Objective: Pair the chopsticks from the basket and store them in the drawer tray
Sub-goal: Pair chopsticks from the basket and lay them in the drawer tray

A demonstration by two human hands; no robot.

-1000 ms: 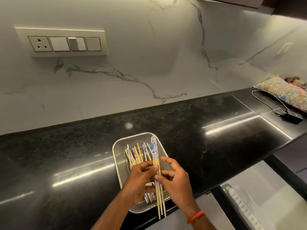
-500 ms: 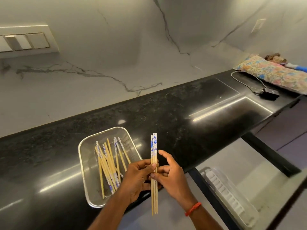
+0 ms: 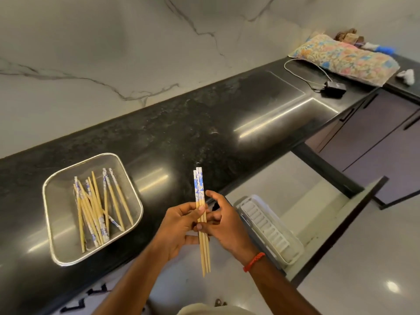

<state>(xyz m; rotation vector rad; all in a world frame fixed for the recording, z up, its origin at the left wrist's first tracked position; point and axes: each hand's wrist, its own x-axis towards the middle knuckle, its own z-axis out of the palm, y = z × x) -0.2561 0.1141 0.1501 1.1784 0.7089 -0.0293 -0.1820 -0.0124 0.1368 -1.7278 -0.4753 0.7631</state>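
Wooden chopsticks (image 3: 199,189), likely light, stiff and smooth, stand upright between basket (image 3: 61,212) and drawer tray (image 3: 266,226), pinched mid-length by fingers of left hand (image 3: 179,226) and right hand (image 3: 227,223); they could slide apart unless squeezed together.

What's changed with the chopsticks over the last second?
The left hand and right hand carried the blue-patterned wooden chopsticks away from over the square metal mesh basket, rightward toward the white plastic tray in the open drawer. Both keep pinching them; the basket and its loose chopsticks stayed put.
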